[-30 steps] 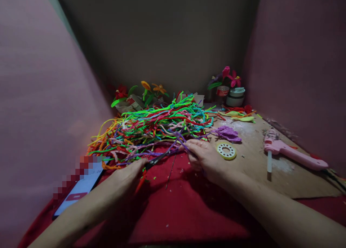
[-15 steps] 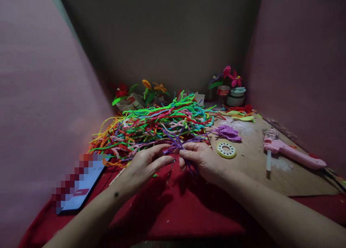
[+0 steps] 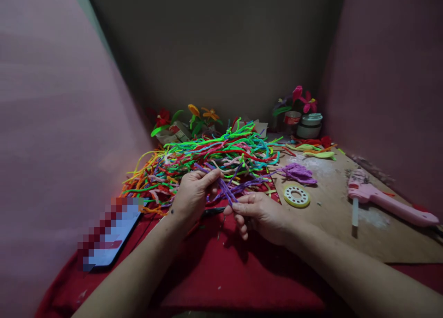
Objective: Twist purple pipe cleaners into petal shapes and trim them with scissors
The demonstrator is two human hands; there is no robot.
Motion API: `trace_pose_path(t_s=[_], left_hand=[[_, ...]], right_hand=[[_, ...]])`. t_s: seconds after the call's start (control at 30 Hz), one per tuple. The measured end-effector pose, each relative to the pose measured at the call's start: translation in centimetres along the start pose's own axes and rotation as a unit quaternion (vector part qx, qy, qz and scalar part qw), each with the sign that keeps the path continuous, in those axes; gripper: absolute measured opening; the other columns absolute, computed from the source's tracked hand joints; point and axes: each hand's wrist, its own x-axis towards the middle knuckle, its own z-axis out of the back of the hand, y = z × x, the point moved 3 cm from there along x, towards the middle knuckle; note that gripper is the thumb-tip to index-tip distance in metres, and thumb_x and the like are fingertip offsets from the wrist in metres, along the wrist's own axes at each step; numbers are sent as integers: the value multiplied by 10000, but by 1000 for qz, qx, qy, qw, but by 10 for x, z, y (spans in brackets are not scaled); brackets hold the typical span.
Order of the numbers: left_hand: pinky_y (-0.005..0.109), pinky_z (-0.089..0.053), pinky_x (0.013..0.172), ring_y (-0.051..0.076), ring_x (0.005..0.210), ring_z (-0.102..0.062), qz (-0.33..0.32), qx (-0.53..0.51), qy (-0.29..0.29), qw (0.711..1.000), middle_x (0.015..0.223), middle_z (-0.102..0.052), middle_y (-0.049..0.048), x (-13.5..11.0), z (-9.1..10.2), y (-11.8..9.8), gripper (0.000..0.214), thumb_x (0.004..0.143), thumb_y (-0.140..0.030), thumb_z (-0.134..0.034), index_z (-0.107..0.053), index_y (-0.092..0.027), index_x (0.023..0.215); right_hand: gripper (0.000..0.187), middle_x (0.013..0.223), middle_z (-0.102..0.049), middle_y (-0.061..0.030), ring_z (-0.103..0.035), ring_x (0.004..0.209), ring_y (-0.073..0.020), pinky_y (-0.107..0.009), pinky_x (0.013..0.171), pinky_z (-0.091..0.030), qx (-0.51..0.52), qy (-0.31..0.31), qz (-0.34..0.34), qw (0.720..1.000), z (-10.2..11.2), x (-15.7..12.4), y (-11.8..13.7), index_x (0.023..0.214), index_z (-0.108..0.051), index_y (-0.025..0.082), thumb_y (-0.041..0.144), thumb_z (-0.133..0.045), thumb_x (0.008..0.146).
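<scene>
Several purple pipe cleaners (image 3: 226, 192) stretch between my two hands above the red cloth. Near their upper end, my left hand (image 3: 196, 191) pinches them between thumb and fingers. My right hand (image 3: 258, 212) grips their lower part, thumb on top and the other fingers curled beneath. Just beyond my hands lies a large heap of pipe cleaners (image 3: 221, 147) in green, red, orange, pink and other colours. A dark, thin tool (image 3: 213, 212) lies partly hidden behind my hands; its kind I cannot make out.
To the right, a cardboard sheet (image 3: 332, 230) bears a pink glue gun (image 3: 391, 200), a yellow-and-white ring-shaped spool (image 3: 296, 196) and a purple fuzzy bundle (image 3: 299, 173). A phone (image 3: 114, 239) lies at left. Fuzzy flowers (image 3: 204, 115) and a lidded jar (image 3: 309, 125) stand at the back.
My left hand has moved up and right and now pinches the upper part of the purple pipe cleaners. They look straighter and closer together. The whole view has shifted slightly.
</scene>
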Motion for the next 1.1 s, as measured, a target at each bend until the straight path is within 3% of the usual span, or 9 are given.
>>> trace_pose_path(t_s=[0.27,0.43,0.57,0.63,0.7,0.77,0.87,0.97,1.1], left_hand=[[168,-261,387,32,365,-347,-3,-15,-20,1000,408,-420,-56,1,2,6,296,709,-337,-629,-483,-133,553],[163,-218,366,23,338,-296,39,-84,30,995,386,-370,-74,1,0,9,321,720,-372,-615,-463,-139,562],[165,-258,380,31,343,-311,52,-153,71,984,411,-384,-80,0,-3,12,267,717,-401,-616,-537,-147,695],[166,-283,390,35,362,-347,64,-140,95,983,457,-436,-72,-3,-5,16,266,691,-387,-647,-574,-156,799],[160,-259,373,37,370,-364,88,-89,136,983,488,-486,-51,-7,-7,21,273,681,-364,-660,-595,-145,830],[157,-235,363,35,373,-369,112,-49,159,980,486,-505,-30,-10,-9,26,245,690,-355,-651,-597,-121,737],[154,-283,395,37,398,-402,135,-60,139,979,483,-499,-27,-10,-8,28,247,692,-349,-647,-567,-118,654],[161,-325,427,48,407,-431,140,-79,128,979,446,-453,-47,-9,-6,26,247,685,-340,-651,-538,-127,637],[154,-230,364,28,345,-334,125,-75,130,981,397,-407,-66,-10,-6,22,250,700,-347,-633,-524,-134,631]], right_hand=[[224,491,-471,39,-421,383,-57,-207,398,-387,-9,4,18,1000,-3,1,0,792,-637,87,303,-594,757],[199,428,-451,52,-381,334,-55,-197,364,-293,-118,-38,50,991,-5,-1,4,722,-628,104,289,-565,758],[184,385,-412,72,-327,293,-46,-199,342,-228,-177,-70,49,981,-7,-3,9,683,-617,124,273,-540,758],[195,389,-412,73,-328,292,-45,-197,340,-227,-172,-77,49,981,-7,-3,9,684,-612,131,295,-541,761],[206,395,-412,71,-329,299,-46,-195,343,-236,-161,-83,55,982,-6,-3,8,673,-605,131,311,-553,759],[219,417,-420,61,-341,328,-51,-195,356,-267,-130,-65,58,988,-5,-2,6,684,-609,124,328,-570,754],[308,515,-459,34,-399,415,-67,-214,421,-349,-8,7,36,999,-5,-1,3,792,-630,109,404,-541,784],[311,597,-493,5,-461,493,-88,-253,501,-396,105,55,-13,993,-5,-3,3,848,-630,96,374,-493,818],[242,571,-481,6,-467,490,-90,-251,499,-376,154,77,-70,983,-4,-5,0,811,-626,72,286,-514,797]])
